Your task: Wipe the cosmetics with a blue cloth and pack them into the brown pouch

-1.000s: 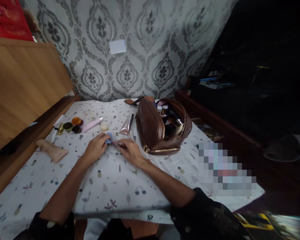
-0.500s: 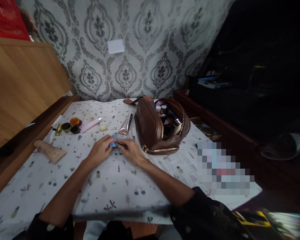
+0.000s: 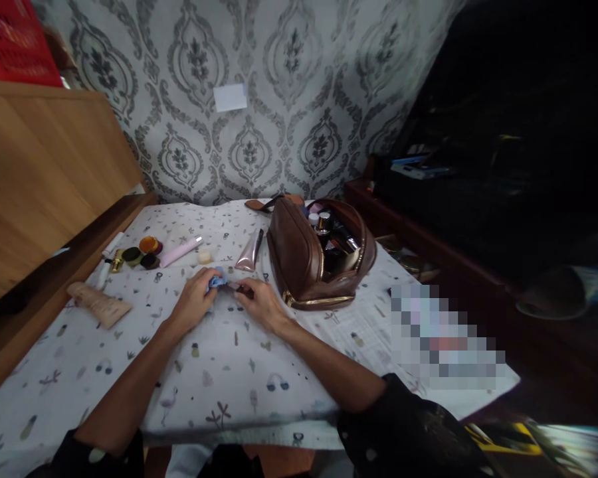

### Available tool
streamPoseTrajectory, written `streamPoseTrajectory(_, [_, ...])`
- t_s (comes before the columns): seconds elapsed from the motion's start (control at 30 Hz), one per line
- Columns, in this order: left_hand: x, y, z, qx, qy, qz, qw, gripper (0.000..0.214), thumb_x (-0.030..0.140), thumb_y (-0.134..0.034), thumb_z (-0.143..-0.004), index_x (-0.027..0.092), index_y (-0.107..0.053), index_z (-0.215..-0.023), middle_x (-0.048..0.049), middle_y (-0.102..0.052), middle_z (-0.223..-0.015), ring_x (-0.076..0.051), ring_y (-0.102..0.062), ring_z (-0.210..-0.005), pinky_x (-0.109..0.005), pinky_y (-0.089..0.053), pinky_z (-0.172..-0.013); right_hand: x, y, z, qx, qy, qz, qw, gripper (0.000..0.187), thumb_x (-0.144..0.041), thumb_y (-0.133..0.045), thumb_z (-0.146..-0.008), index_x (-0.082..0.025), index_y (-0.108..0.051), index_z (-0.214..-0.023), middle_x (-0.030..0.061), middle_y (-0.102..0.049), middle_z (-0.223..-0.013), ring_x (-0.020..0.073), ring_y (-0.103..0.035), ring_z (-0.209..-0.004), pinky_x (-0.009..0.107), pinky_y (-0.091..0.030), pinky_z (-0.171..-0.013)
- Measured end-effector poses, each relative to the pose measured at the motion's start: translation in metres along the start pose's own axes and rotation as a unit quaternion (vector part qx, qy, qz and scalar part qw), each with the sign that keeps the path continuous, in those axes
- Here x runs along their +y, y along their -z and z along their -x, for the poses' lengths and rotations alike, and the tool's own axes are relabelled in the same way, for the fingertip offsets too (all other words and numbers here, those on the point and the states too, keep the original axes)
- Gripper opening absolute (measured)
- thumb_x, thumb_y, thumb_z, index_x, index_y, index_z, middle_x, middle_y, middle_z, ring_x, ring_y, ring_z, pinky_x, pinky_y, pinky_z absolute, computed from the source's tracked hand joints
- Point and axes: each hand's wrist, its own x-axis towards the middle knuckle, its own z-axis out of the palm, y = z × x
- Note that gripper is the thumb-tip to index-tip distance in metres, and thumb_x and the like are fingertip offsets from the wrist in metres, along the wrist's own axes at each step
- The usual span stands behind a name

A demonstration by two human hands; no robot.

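My left hand (image 3: 193, 299) is closed around a crumpled light-blue cloth (image 3: 218, 277) above the middle of the patterned tablecloth. Just to its right, my right hand (image 3: 260, 304) pinches a slim, dark-ended item (image 3: 244, 291); its paler end reaches the cloth, and its kind is too small to make out. Beyond the hands lies a shiny pinkish squeeze tube (image 3: 248, 253) with a dark cap. An unzipped brown toiletry bag (image 3: 295, 249) stands right of it, holding several bottles and cosmetics.
At left on the tablecloth (image 3: 219, 372) are a pink tube (image 3: 180, 252), a small cream-coloured pot (image 3: 204, 256), an amber jar (image 3: 150, 245), a dark-lidded jar (image 3: 131, 255) and a beige squeeze tube (image 3: 99, 305). A wooden panel (image 3: 54, 146) borders the left side. A blurred-out patch (image 3: 443, 338) covers the right corner.
My hands have drawn slightly apart, showing more of the slim item between them. The cloth has shifted a little left with my left hand.
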Motion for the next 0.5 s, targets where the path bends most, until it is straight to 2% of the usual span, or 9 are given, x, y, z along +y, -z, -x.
streamPoseTrajectory(0.17, [0.020,-0.001,0.002,-0.034,-0.032,0.055,0.997,0.025,0.013,-0.049,-0.080,0.022,-0.063,-0.098,-0.0043,-0.068,-0.099,-0.022,-0.064,-0.095,-0.034,-0.052,-0.088,-0.005,0.005,0.001,0.000,-0.011,-0.024,1.000,0.020,-0.017,-0.061,-0.085,-0.017,-0.073,-0.102,0.0016,-0.069,-0.081,0.0165,-0.062,-0.074,0.028,-0.049,-0.074])
streamPoseTrajectory(0.27, [0.028,-0.001,0.003,-0.043,-0.047,0.091,0.994,0.023,0.016,-0.049,-0.081,0.022,-0.063,-0.098,-0.0040,-0.069,-0.097,-0.021,-0.066,-0.093,-0.033,-0.052,-0.087,-0.008,0.007,0.003,0.006,0.008,-0.004,1.000,0.021,-0.012,-0.059,-0.083,-0.018,-0.071,-0.099,0.0023,-0.070,-0.084,0.0172,-0.062,-0.078,0.028,-0.049,-0.076])
streamPoseTrajectory(0.4, [0.023,0.002,0.002,-0.007,-0.029,0.088,0.996,0.019,0.022,-0.050,-0.081,0.022,-0.064,-0.093,-0.0038,-0.070,-0.093,-0.022,-0.066,-0.087,-0.033,-0.052,-0.081,-0.012,0.013,0.007,0.023,0.054,0.037,0.998,0.013,-0.017,-0.060,-0.088,-0.017,-0.067,-0.100,0.0067,-0.070,-0.096,0.0204,-0.063,-0.090,0.033,-0.050,-0.085])
streamPoseTrajectory(0.5, [0.019,0.007,0.001,0.017,-0.006,0.085,0.996,0.018,0.027,-0.051,-0.081,0.023,-0.064,-0.093,-0.0034,-0.070,-0.093,-0.022,-0.066,-0.085,-0.032,-0.053,-0.077,-0.020,0.031,0.016,0.033,0.079,0.048,0.995,0.012,-0.019,-0.058,-0.091,-0.018,-0.064,-0.101,0.0073,-0.068,-0.098,0.0204,-0.062,-0.092,0.033,-0.050,-0.087])
